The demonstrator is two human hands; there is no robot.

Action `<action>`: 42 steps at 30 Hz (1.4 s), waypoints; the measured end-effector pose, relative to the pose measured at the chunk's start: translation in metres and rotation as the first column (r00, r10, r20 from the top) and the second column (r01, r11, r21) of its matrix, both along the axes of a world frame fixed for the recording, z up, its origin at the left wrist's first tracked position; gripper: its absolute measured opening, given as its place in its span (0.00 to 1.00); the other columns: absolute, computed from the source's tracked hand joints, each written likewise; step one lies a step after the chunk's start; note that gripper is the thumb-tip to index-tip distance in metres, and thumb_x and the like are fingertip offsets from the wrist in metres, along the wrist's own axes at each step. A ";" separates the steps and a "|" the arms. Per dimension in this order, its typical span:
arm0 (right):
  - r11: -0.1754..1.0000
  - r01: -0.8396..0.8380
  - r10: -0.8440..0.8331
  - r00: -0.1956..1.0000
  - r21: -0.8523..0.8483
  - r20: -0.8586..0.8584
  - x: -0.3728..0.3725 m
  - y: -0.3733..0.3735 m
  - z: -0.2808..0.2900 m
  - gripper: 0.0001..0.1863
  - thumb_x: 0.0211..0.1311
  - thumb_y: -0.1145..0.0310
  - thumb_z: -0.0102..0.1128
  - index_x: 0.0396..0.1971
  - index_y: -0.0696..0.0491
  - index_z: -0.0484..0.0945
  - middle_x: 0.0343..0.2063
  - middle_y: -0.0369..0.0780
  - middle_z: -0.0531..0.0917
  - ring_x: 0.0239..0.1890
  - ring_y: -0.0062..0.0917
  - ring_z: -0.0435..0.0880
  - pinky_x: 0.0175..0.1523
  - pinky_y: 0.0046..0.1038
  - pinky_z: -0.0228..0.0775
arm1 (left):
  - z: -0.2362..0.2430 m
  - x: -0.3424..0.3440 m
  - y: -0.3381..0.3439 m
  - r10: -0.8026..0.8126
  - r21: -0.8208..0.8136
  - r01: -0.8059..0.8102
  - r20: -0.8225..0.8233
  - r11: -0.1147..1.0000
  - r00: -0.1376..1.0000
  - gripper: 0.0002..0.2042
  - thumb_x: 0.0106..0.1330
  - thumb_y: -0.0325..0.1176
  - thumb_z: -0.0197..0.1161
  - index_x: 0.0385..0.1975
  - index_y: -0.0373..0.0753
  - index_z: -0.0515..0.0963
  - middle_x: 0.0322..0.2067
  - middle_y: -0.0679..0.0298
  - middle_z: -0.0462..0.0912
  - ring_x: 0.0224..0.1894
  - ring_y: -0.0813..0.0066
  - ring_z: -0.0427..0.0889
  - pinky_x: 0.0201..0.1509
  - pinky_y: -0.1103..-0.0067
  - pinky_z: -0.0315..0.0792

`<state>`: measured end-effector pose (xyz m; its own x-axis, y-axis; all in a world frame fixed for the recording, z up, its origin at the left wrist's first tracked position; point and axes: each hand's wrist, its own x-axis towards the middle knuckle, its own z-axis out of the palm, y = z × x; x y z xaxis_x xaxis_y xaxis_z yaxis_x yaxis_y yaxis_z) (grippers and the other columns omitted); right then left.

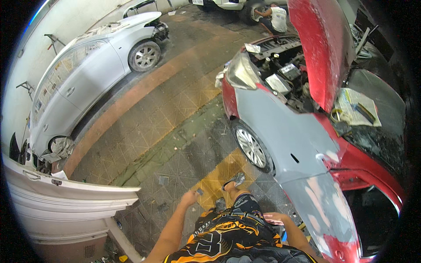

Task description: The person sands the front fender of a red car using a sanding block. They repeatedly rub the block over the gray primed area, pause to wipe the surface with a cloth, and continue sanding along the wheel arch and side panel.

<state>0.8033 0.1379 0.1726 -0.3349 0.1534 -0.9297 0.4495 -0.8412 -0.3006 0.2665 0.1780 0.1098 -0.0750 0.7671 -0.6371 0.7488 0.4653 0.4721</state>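
Note:
My left hand (189,198) is out in front of me, closed on a small grey flat piece (200,192) whose kind I cannot make out. Beside my right hip, my right hand (273,218) hangs low with its fingers stretched out, and nothing shows in it. Nearest to that hand is the red car's door (312,206), with grey and pale filler patches. Ahead of the door, the front fender (280,125) is coated in matte grey. The red hood (318,48) stands raised over the engine bay (285,72).
A silver-white car (87,74), its windows papered over, stands along the left wall. White panels (79,197) jut in at the lower left. Newspaper (357,105) with a tape roll lies on the windshield area. Far back, a person (277,19) crouches by a white vehicle's wheel.

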 end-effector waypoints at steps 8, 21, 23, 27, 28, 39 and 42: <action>0.887 0.106 0.084 0.920 0.449 -0.382 0.043 0.092 -0.121 0.25 0.66 0.59 0.60 0.60 0.54 0.76 0.55 0.38 0.82 0.58 0.26 0.78 0.64 0.30 0.67 | 0.028 0.054 0.100 -0.288 0.000 0.289 0.069 0.957 0.955 0.21 0.69 0.46 0.53 0.50 0.35 0.79 0.48 0.44 0.82 0.52 0.46 0.80 0.57 0.59 0.72; 0.577 0.209 -0.662 0.686 0.790 0.302 0.009 0.157 -0.033 0.16 0.64 0.62 0.60 0.47 0.53 0.84 0.36 0.43 0.88 0.39 0.29 0.86 0.46 0.30 0.76 | 0.247 0.201 0.512 -0.585 0.733 0.207 0.304 0.648 0.752 0.16 0.69 0.39 0.64 0.47 0.33 0.80 0.38 0.55 0.86 0.41 0.71 0.83 0.48 0.74 0.75; 0.504 0.332 -0.781 0.570 0.797 0.256 -0.022 0.138 -0.005 0.17 0.63 0.63 0.61 0.48 0.54 0.83 0.38 0.44 0.88 0.40 0.29 0.86 0.47 0.30 0.76 | 0.226 0.232 0.582 -0.508 0.663 0.122 0.428 0.739 0.748 0.19 0.68 0.43 0.65 0.48 0.32 0.80 0.37 0.58 0.87 0.37 0.72 0.84 0.44 0.75 0.76; 0.280 0.400 -0.957 0.182 0.873 0.224 -0.104 0.031 -0.022 0.16 0.61 0.65 0.63 0.47 0.54 0.83 0.37 0.43 0.88 0.40 0.26 0.86 0.45 0.30 0.77 | 0.201 0.308 0.682 -0.650 0.801 0.331 0.094 0.499 0.754 0.23 0.61 0.39 0.67 0.50 0.28 0.78 0.40 0.47 0.86 0.43 0.54 0.85 0.49 0.69 0.77; 0.342 0.463 -0.939 0.140 0.818 0.314 -0.132 0.008 -0.028 0.14 0.61 0.65 0.63 0.44 0.55 0.83 0.34 0.42 0.88 0.37 0.26 0.86 0.42 0.30 0.76 | 0.179 0.315 0.709 -0.580 0.849 0.465 -0.254 0.250 0.774 0.28 0.59 0.44 0.68 0.51 0.26 0.75 0.45 0.42 0.83 0.49 0.47 0.82 0.54 0.64 0.75; -0.385 0.518 -0.805 -0.594 0.764 -0.003 -0.333 0.039 0.054 0.14 0.68 0.62 0.61 0.44 0.56 0.82 0.35 0.36 0.86 0.37 0.16 0.82 0.40 0.18 0.72 | 0.149 0.358 0.768 -0.445 0.362 0.284 0.517 0.888 0.731 0.08 0.57 0.23 0.62 0.36 0.31 0.80 0.30 0.56 0.82 0.27 0.65 0.82 0.26 0.70 0.78; -0.289 0.416 -0.907 -0.407 0.862 -0.107 -0.298 0.152 0.143 0.15 0.70 0.63 0.59 0.48 0.59 0.81 0.39 0.35 0.85 0.41 0.17 0.82 0.47 0.21 0.72 | 0.188 0.322 0.755 -0.171 0.189 0.018 0.837 0.982 0.521 0.10 0.64 0.27 0.67 0.36 0.36 0.71 0.32 0.58 0.78 0.27 0.67 0.81 0.25 0.72 0.80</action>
